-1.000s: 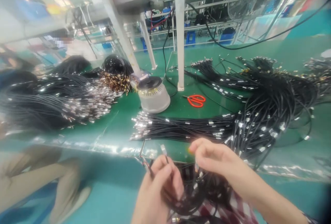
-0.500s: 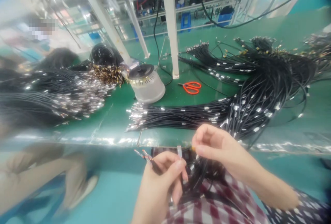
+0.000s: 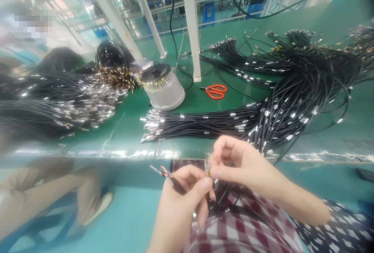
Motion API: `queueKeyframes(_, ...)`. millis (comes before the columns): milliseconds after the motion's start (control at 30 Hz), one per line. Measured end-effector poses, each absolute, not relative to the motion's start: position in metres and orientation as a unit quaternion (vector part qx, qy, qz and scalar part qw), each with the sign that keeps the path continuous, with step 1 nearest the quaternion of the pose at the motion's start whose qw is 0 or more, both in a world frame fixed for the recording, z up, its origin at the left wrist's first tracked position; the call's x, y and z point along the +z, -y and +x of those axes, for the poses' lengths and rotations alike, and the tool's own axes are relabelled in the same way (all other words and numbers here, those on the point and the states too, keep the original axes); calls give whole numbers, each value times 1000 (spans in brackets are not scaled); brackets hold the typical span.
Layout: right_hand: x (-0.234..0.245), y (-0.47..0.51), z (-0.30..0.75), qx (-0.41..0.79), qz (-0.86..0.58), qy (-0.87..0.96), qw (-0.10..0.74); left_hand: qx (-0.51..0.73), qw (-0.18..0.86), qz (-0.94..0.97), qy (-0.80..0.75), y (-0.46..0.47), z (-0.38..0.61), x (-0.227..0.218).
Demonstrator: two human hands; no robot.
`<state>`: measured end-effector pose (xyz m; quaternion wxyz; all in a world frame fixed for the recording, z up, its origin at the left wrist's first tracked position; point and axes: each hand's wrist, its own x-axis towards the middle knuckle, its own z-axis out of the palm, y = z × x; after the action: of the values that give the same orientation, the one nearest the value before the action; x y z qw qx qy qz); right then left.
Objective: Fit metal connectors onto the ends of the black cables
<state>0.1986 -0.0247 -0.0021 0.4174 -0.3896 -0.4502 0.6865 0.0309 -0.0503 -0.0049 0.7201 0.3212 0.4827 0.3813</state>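
Observation:
My left hand [image 3: 182,202] is closed around thin black cables [image 3: 175,183] whose stripped ends stick out to the left of my fingers. My right hand [image 3: 236,163] pinches a small metal piece [image 3: 207,166] at the tip of one cable, right against my left thumb. Both hands hover over my lap, just in front of the green bench edge [image 3: 117,152]. More black cables trail down onto my checked clothing [image 3: 233,229].
On the bench lie a long bundle of black cables with metal sleeves [image 3: 204,122], a big tangled heap [image 3: 304,77] at right, and another pile [image 3: 58,101] at left. A white round pot [image 3: 163,87], orange scissors [image 3: 215,91] and a white post [image 3: 191,27] stand behind. Another person's legs [image 3: 43,198] are at lower left.
My right hand has moved left and brought the small metal piece up against the cable tip in my left hand. The view has tilted slightly downward.

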Motion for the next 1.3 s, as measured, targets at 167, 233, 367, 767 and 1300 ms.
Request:
queueKeyframes(167,1,26,199,681,-399,456,411,375,717,330,-486,50,32,-4)
queueKeyframes(233,3,26,200,679,-402,459,408,373,718,332,-486,51,31,-4)
queueKeyframes(367,5,26,201,668,-407,473,405,370,712,340,-490,51,31,-4)
queueKeyframes(767,11,26,200,642,-437,498,387,361,690,361,-513,52,32,2)
queueKeyframes(1300,9,23,205,664,-411,500,376,357,703,354,-503,52,31,-1)
